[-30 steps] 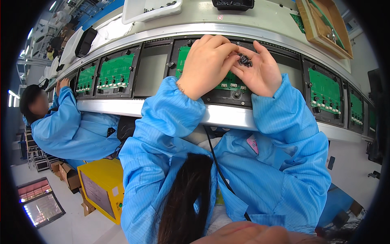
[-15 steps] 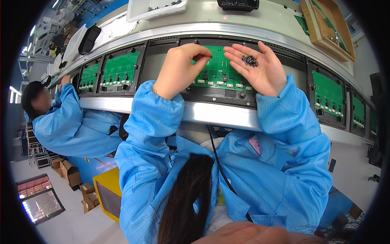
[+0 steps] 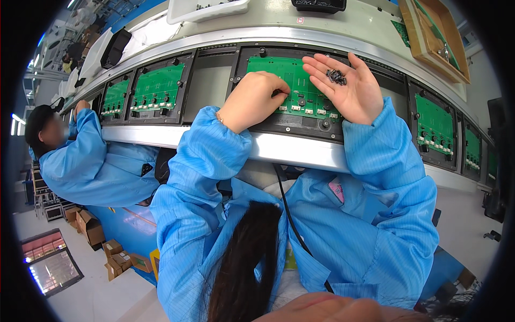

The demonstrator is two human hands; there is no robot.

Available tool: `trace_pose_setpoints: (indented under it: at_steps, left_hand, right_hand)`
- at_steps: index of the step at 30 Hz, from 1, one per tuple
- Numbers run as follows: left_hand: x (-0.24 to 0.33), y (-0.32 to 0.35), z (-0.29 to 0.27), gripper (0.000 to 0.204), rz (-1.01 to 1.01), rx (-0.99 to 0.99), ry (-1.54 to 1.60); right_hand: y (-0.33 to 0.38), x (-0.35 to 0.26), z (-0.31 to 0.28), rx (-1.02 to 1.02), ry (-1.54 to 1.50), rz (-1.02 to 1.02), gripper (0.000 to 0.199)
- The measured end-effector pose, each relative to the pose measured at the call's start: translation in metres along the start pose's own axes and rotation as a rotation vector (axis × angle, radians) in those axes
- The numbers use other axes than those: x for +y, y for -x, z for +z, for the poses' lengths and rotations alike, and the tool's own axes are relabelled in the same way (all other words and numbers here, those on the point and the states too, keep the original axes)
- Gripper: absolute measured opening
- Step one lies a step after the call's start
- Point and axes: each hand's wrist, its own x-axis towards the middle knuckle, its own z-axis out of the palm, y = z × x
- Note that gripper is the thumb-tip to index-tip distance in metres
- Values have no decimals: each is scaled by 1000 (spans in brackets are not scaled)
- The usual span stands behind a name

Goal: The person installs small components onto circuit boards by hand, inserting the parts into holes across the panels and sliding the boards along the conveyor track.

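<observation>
A green circuit board [image 3: 279, 68] lies in a black tray on the conveyor line in front of me. My left hand [image 3: 256, 100] rests on the board with its fingers curled, the fingertips pressing at the board's lower middle; whether it pinches a small part I cannot tell. My right hand [image 3: 346, 86] is palm up over the board's right side, fingers spread. A small heap of dark little parts [image 3: 337, 77] lies in that palm. Both arms are in blue sleeves.
More black trays with green boards [image 3: 158, 86] run left and right [image 3: 434, 124] along the curved line. A co-worker in a blue coat [image 3: 80, 155] reaches to a board at far left. A wooden frame [image 3: 429, 32] lies at back right. Cardboard boxes [image 3: 88, 228] sit on the floor.
One second ago both hands were together over the board. They have parted: my right hand turned palm up with the dark parts, my left hand moved down-left onto the board.
</observation>
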Motion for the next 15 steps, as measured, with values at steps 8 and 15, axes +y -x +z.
trace_pose_setpoints:
  at_steps: [8,15]
  left_hand:
    - [-5,-1,3,11,56,-16,-66]
    - [-7,-1,3,11,84,-11,-78]
  right_hand:
    - [-1,1,2,12,5,-14,58]
    - [-1,1,1,-17,-1,-2,58]
